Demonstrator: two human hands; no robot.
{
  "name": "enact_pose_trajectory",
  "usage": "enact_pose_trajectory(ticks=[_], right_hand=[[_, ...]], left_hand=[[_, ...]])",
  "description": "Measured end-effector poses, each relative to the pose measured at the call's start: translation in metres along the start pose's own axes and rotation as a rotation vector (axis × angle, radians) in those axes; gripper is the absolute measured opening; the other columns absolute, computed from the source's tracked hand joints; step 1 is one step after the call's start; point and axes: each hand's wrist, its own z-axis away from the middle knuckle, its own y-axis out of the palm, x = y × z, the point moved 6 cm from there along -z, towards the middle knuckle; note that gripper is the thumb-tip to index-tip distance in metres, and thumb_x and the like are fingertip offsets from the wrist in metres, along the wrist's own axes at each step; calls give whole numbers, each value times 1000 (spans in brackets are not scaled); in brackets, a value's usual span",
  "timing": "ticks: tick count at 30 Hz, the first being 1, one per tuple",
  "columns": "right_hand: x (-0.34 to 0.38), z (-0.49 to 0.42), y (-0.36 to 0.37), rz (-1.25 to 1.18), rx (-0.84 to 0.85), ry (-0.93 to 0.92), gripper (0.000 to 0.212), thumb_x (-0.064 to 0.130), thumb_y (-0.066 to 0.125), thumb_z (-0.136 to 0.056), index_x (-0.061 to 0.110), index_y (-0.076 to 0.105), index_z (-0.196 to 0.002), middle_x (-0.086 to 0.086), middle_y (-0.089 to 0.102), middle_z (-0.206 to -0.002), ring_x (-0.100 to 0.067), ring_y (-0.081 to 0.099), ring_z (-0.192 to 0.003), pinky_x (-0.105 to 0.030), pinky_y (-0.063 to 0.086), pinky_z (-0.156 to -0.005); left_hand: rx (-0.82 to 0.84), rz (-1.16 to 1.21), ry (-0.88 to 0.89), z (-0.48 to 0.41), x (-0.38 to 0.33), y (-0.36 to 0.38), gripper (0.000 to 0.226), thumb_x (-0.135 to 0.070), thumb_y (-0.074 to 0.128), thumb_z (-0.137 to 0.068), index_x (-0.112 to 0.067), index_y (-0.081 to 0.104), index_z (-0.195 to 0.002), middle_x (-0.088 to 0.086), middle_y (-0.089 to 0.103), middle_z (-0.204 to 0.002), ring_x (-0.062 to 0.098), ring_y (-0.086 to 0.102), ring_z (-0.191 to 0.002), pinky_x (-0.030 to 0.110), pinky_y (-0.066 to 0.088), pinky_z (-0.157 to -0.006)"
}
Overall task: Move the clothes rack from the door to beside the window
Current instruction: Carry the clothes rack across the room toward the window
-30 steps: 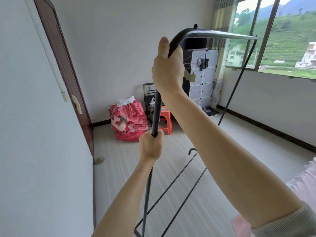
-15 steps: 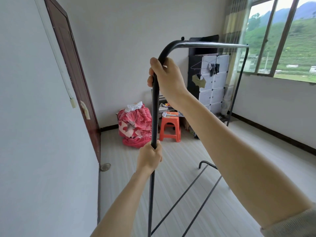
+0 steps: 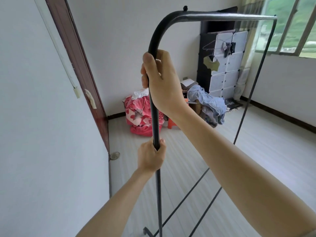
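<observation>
One head-worn wide-angle view, facing forward and slightly down into the room

The camera sits at head height, close behind both forearms, so the right hand (image 3: 164, 82) and left hand (image 3: 150, 156) on the clothes rack (image 3: 222, 17) fill the near centre; it looks toward the far corner; the door (image 3: 77, 65) runs along the left edge, the window (image 3: 290, 26) at upper right; there is no second view to share the scene.

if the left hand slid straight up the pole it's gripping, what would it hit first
Most likely the right hand, which is wrapped around the same upright of the clothes rack above the left hand. Only bare pole shows between them.
</observation>
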Motion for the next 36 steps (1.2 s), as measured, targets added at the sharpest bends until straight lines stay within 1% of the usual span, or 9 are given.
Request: enact_pose_trajectory(ticks=[5,9,11,15,18,23,27,31,36], right_hand=[[-57,49,7,103,25,39,19,36,43,-104,22,43,-91,11,42,-57,-13,38,-44,-36,34,-47],[-66,55,2,57,0,106,22,29,39,-106,27,40,-85,13,38,-54,-14,28,-45,-39,26,-47],[-63,51,-4,36,-46,134,27,26,37,-108,18,38,-82,12,33,-58,-16,22,-48,-40,22,-47],[-64,49,-24,-53,-207,223,40,42,36,-102,17,33,-71,7,25,-56,-13,16,-46,-29,15,-43],[-63,42,-49,130,-399,186,46,44,34,-103,22,28,-63,14,26,-47,-6,22,-41,-23,19,-41],[-54,19,-101,254,-654,115,49,52,37,-96,23,30,-57,10,26,-46,-11,23,-42,-28,21,-43],[-52,-3,-144,273,-759,89,53,55,39,-96,26,33,-52,6,26,-49,-16,23,-47,-34,19,-49],[-66,-21,-189,284,-807,78,54,58,42,-94,27,33,-50,3,25,-49,-18,22,-47,-41,17,-51],[-97,-36,-248,306,-798,118,53,46,67,-87,27,35,-49,-2,31,-48,-23,28,-45,-40,24,-49]], left_hand=[[234,-26,121,16,34,19,37,-31,46,-89,-31,39,-53,-7,42,-41,11,41,-37,22,31,-42],[451,-10,137,24,65,48,45,-41,39,-87,-8,41,-55,11,48,-41,26,47,-37,39,41,-38],[516,-17,237,15,62,59,48,-39,39,-87,-10,37,-49,6,43,-37,23,43,-34,35,38,-37],[535,12,360,0,36,77,52,-40,38,-87,-20,20,-42,-6,23,-33,19,34,-35,27,27,-37],[565,-13,382,-9,18,99,55,-47,33,-85,-16,21,-42,-3,29,-35,25,42,-34,34,38,-40],[617,-23,497,-28,-23,141,56,-40,42,-88,-13,27,-43,-2,31,-35,23,42,-36,27,32,-42],[616,-24,584,-50,-58,166,55,-41,42,-86,-13,24,-42,-3,26,-34,16,30,-32,23,24,-40],[620,-35,637,-71,-80,201,51,-38,43,-85,-15,24,-43,-5,27,-35,22,36,-38,24,22,-41],[606,-104,656,-96,-90,251,52,-31,54,-86,-16,27,-45,-5,26,-36,21,36,-41,21,21,-42]])
